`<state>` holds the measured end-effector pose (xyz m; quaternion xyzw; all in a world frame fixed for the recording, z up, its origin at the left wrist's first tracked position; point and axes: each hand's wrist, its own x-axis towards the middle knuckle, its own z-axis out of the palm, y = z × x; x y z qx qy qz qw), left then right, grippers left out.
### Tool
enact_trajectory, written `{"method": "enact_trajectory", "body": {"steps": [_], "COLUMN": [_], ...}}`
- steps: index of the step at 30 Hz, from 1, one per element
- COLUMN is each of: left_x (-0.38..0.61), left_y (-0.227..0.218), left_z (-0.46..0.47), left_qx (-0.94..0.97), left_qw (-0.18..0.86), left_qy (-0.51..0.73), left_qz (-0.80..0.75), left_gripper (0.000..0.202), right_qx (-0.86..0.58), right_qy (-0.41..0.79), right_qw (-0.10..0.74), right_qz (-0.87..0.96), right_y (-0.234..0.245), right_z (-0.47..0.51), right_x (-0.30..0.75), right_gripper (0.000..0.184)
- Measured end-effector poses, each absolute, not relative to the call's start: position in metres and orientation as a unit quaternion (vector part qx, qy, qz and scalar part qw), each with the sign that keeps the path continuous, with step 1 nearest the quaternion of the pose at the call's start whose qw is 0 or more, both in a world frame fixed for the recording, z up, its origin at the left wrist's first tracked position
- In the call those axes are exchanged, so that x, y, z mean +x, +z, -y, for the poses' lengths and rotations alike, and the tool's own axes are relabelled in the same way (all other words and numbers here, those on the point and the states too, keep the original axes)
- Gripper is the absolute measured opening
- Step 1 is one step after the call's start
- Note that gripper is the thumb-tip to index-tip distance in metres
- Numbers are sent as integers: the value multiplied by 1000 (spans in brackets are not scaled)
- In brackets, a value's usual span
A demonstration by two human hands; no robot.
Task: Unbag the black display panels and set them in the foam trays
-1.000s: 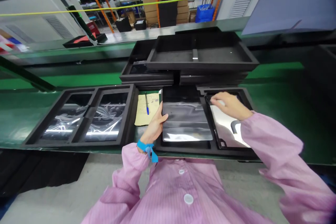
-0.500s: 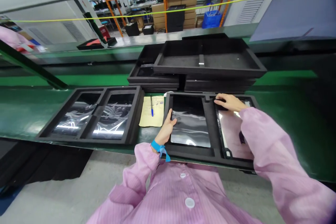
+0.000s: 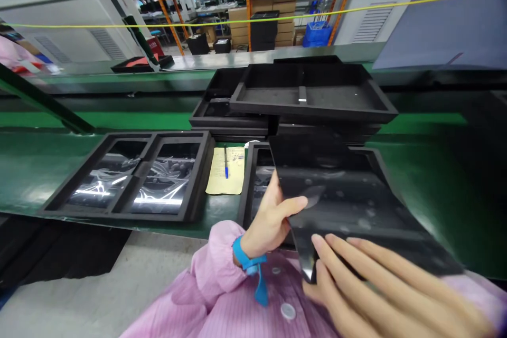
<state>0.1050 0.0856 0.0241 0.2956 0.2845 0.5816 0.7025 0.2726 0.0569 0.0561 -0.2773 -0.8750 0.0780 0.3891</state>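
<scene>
A dark, glossy flat screen panel (image 3: 340,195) is tilted up above the right-hand foam tray (image 3: 246,185). My left hand (image 3: 273,216) grips its left edge, thumb on the face and fingers behind. At the near corner is my right hand (image 3: 368,280), its long fingers over the panel and the thumb below the edge; part of it is blurred by motion. The panel hides most of that tray, though another screen (image 3: 261,179) shows in its left compartment. A blue band (image 3: 247,259) circles my left wrist.
Left on the green bench stands a black foam tray (image 3: 194,179) with two film-covered screens. A yellow paper sheet (image 3: 233,179) with a blue pen (image 3: 226,161) lies between the trays. Stacked black trays (image 3: 336,108) rise behind. A green post (image 3: 39,97) slants at left.
The panel has come up out of the right compartment and tilted toward me. My left hand has moved from the tray's left side onto the panel's edge; my right hand has come nearer.
</scene>
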Motion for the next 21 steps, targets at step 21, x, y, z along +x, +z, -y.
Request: {"method": "enact_trajectory", "body": {"steps": [21], "left_x": [85], "left_y": [44], "left_z": [-65], "left_qx": [399], "left_qw": [702], "left_qy": [550], "left_qz": [-213], "left_gripper": [58], "right_qx": [-468], "right_qy": [321], "right_qw": [605], "right_qz": [558], "right_y": [62], "right_z": [-139], "right_x": [299], "right_gripper": [13]}}
